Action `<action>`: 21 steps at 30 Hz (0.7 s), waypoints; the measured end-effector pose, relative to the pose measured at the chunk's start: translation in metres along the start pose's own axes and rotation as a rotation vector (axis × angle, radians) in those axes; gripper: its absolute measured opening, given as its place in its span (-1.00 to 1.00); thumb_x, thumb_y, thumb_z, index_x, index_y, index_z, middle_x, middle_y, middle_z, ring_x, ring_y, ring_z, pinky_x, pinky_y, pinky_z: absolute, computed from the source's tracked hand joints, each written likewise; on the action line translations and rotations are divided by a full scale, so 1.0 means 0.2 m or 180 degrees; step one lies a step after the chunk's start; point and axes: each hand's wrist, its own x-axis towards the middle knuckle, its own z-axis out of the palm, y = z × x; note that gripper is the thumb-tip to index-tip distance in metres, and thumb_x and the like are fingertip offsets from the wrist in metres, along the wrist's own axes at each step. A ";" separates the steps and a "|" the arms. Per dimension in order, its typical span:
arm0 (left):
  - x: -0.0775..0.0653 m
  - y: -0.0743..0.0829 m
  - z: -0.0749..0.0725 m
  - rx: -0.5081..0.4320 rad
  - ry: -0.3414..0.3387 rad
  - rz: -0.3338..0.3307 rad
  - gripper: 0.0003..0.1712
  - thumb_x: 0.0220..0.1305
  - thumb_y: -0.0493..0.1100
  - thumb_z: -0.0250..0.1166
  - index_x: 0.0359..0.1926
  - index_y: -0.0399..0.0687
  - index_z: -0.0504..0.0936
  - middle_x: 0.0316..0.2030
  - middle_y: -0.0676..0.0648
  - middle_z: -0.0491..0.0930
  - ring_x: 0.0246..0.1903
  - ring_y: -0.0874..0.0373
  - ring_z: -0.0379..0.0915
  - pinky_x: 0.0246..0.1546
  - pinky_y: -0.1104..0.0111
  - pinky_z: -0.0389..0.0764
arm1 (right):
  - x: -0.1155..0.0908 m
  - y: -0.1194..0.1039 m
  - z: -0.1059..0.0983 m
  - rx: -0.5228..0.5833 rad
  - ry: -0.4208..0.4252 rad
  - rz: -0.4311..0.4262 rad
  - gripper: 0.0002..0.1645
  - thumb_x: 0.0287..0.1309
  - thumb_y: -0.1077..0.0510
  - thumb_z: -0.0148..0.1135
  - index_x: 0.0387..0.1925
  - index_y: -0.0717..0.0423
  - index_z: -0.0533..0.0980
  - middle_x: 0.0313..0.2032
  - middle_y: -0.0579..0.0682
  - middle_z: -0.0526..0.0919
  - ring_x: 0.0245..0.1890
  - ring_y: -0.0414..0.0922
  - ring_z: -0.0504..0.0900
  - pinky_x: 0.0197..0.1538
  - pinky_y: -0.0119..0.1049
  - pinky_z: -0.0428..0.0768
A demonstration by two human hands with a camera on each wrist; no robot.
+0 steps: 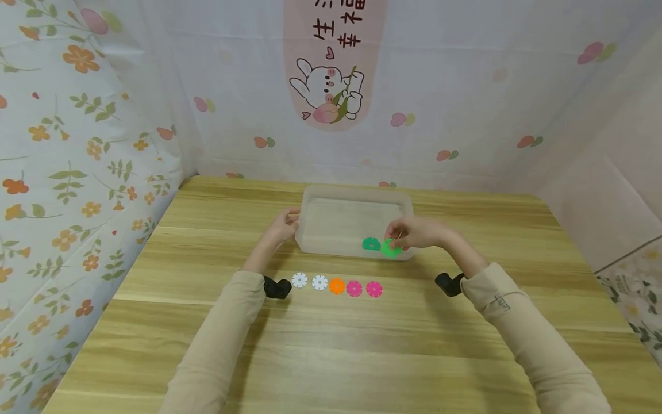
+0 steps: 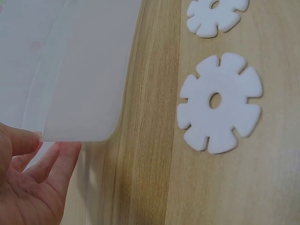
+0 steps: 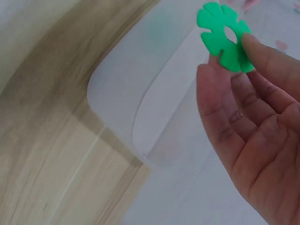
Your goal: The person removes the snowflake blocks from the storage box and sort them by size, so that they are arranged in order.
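Observation:
My left hand [image 1: 283, 225] grips the left wall of a translucent plastic bin [image 1: 357, 194], its thumb at the rim in the left wrist view. My right hand [image 1: 420, 232] pinches a bright green notched plastic disc [image 3: 214, 22] between thumb and fingers, over the bin's near right corner. Beside it, at the bin's near wall, is a darker green disc [image 1: 366, 245]. In front of the bin lies a row of similar discs: two white, with the leftmost white disc [image 2: 236, 86] nearest my left wrist, then an orange disc [image 1: 333, 286] and two pink, including a pink disc [image 1: 350, 288].
All this stands on a wood-grain table [image 1: 336, 356]. A patterned cloth [image 1: 455, 86] hangs behind the bin, and a floral cloth [image 1: 88, 172] hangs at the left. Black wrist devices [image 1: 277, 289] sit at both cuffs, the left one close to the white discs.

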 end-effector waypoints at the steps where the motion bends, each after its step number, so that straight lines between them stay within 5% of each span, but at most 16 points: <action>1: 0.00 0.00 0.00 0.0016 -0.0004 0.0009 -0.47 0.37 -0.36 -0.16 0.34 -0.27 0.04 0.28 -0.39 0.15 0.25 -0.21 0.17 0.23 0.10 0.33 | -0.01 -0.01 0.01 -0.0036 -0.0034 0.0005 -0.87 0.18 0.23 0.12 -0.26 0.25 0.47 -0.32 0.08 0.58 -0.35 -0.13 0.54 -0.23 -0.17 0.58; 10: 0.00 0.00 -0.01 0.0002 -0.0023 0.0054 -0.47 0.37 -0.35 -0.15 0.34 -0.27 0.04 0.28 -0.38 0.16 0.24 -0.21 0.19 0.21 0.09 0.35 | -0.02 0.00 0.11 -0.0043 -0.0553 0.0114 -0.91 0.08 0.30 0.21 -0.36 0.28 0.51 -0.47 -0.06 0.52 -0.47 -0.23 0.48 -0.28 -0.16 0.62; 21: 0.00 0.00 -0.01 0.0009 -0.0032 0.0022 -0.47 0.37 -0.36 -0.15 0.34 -0.26 0.04 0.28 -0.38 0.16 0.25 -0.21 0.18 0.23 0.09 0.33 | 0.00 0.09 0.23 -0.0094 -0.0541 0.0032 -0.93 -0.01 0.35 0.25 -0.42 0.32 0.53 -0.53 -0.08 0.56 -0.54 -0.32 0.41 -0.44 -0.47 0.47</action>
